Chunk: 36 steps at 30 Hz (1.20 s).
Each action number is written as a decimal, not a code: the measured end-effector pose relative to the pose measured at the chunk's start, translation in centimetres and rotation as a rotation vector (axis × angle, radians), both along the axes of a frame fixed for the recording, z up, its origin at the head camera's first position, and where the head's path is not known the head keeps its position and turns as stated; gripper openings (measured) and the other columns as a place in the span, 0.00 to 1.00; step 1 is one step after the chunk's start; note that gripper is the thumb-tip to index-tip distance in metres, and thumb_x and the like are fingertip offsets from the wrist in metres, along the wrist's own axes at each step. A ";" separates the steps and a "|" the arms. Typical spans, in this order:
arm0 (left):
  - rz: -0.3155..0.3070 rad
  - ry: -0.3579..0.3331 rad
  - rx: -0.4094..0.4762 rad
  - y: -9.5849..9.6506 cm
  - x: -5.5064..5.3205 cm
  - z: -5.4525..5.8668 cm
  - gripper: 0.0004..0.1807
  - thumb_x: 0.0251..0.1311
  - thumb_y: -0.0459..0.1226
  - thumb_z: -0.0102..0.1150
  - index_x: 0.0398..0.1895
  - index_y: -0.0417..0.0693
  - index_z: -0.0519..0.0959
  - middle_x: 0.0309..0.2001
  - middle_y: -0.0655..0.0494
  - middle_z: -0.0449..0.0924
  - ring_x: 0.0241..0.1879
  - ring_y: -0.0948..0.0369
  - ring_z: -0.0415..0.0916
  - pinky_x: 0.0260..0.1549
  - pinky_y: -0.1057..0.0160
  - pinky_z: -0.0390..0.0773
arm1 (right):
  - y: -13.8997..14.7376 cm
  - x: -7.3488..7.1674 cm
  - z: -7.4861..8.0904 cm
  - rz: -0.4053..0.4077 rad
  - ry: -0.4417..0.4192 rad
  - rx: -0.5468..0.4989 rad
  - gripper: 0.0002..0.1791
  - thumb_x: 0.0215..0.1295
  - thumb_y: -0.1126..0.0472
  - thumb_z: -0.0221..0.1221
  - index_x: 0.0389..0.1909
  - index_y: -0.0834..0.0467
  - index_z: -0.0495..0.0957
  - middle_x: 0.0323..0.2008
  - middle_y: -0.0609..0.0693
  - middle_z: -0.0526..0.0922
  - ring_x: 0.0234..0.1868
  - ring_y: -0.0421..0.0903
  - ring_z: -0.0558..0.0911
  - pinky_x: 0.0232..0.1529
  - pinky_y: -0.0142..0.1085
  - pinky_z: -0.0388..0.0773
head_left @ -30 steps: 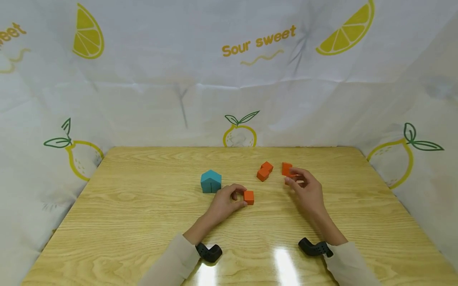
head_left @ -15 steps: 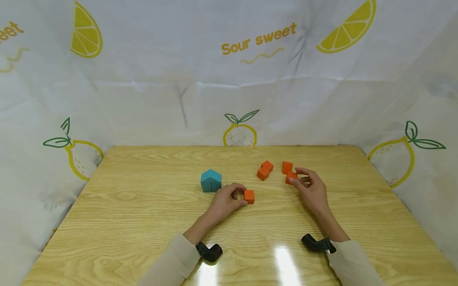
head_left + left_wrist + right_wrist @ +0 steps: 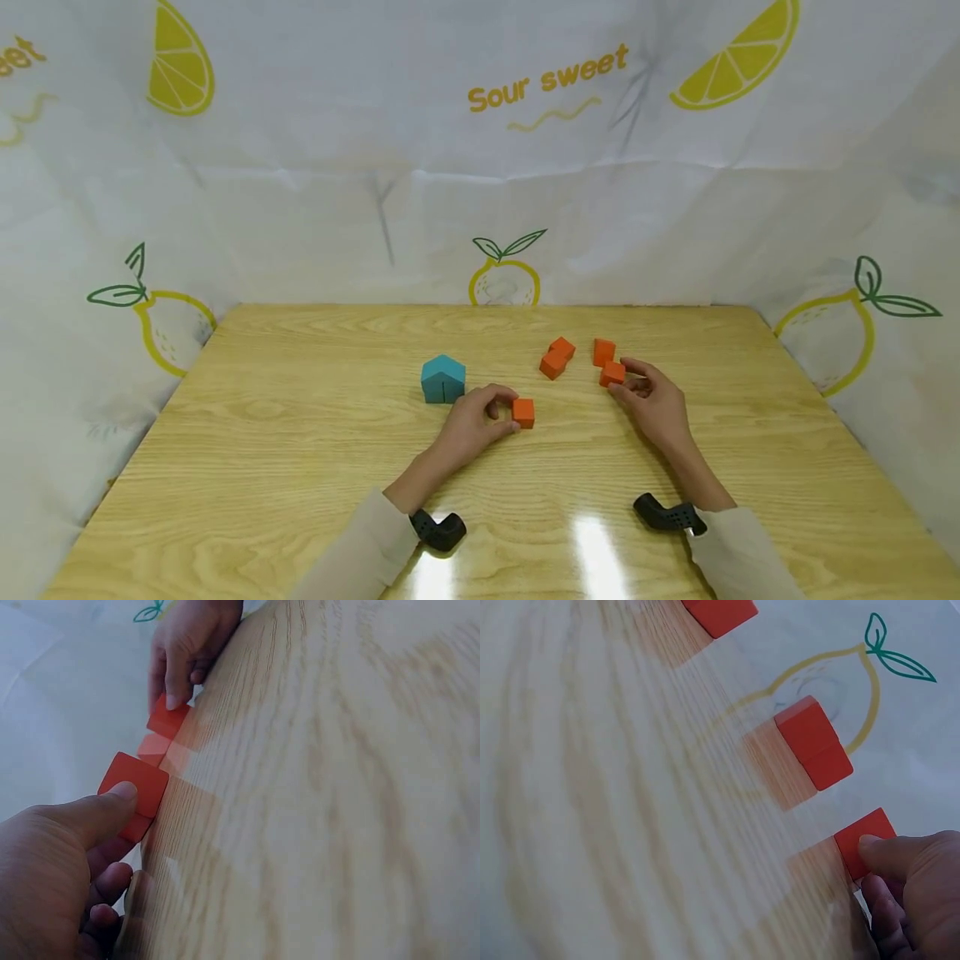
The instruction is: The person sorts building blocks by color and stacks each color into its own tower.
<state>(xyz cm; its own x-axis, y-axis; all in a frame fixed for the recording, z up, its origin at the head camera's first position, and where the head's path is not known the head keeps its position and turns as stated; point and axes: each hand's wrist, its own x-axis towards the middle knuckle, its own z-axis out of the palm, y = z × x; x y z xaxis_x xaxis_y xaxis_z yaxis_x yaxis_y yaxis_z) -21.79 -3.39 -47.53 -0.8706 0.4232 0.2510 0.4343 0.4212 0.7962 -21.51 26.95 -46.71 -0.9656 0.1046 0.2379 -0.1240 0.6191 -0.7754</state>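
Lane: offered between left cube (image 3: 522, 414) and right cube (image 3: 612, 374), partly blocked beyond by the orange pair (image 3: 553, 364).
Left cube: barred on its left by the left hand (image 3: 472, 418) and blue blocks (image 3: 443, 381).
Right cube: blocked on its right by the right hand (image 3: 656, 405), behind by the back block (image 3: 603, 352); any gap there can hardly be judged.

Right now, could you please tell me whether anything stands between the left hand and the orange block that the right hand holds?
Only the orange block that the left hand itself pinches; past it, nothing visible does, as the paired orange blocks lie farther back.
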 end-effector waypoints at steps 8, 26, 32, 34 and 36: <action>-0.006 -0.005 -0.003 0.0 0.0 -0.1 0.20 0.55 0.40 0.69 0.51 0.49 0.79 0.30 0.60 0.73 0.30 0.63 0.67 0.31 0.64 0.69 | 0.0 0.1 -0.2 -0.010 0.024 0.041 0.24 0.64 0.58 0.63 0.60 0.62 0.73 0.35 0.57 0.81 0.34 0.40 0.77 0.31 0.26 0.72; -0.013 -0.014 -0.008 0.1 0.0 -0.3 0.20 0.56 0.41 0.68 0.52 0.49 0.78 0.30 0.59 0.73 0.30 0.62 0.67 0.32 0.64 0.69 | -0.1 0.4 -0.4 -0.015 0.056 0.005 0.24 0.64 0.57 0.62 0.59 0.61 0.74 0.39 0.59 0.82 0.35 0.37 0.79 0.33 0.22 0.73; 0.000 -0.003 0.008 -0.1 0.2 -0.1 0.20 0.55 0.40 0.69 0.51 0.48 0.79 0.34 0.59 0.76 0.30 0.63 0.68 0.32 0.65 0.71 | -1.0 0.7 -0.3 0.038 0.048 -0.087 0.25 0.64 0.57 0.63 0.60 0.60 0.74 0.40 0.60 0.82 0.35 0.36 0.81 0.33 0.25 0.76; 0.000 0.007 0.011 -0.1 0.2 -0.1 0.20 0.55 0.40 0.69 0.51 0.48 0.79 0.34 0.59 0.76 0.30 0.63 0.68 0.31 0.64 0.71 | -1.4 0.9 -0.2 0.056 0.044 -0.103 0.25 0.63 0.57 0.63 0.60 0.60 0.74 0.41 0.61 0.82 0.36 0.37 0.82 0.34 0.26 0.77; -0.008 0.016 0.016 0.0 0.0 -0.1 0.20 0.55 0.40 0.69 0.51 0.48 0.78 0.34 0.59 0.76 0.30 0.63 0.68 0.31 0.64 0.70 | -1.6 1.2 0.0 0.070 0.043 -0.117 0.25 0.63 0.57 0.63 0.60 0.60 0.73 0.41 0.61 0.82 0.36 0.38 0.82 0.34 0.26 0.77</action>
<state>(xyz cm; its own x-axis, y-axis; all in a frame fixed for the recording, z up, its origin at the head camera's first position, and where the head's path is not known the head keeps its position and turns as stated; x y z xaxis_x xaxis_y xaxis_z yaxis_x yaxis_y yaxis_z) -21.81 -3.37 -47.67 -0.8631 0.4258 0.2715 0.4501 0.4047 0.7960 -20.34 25.33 -46.73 -0.9608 0.0669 0.2692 -0.1983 0.5131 -0.8351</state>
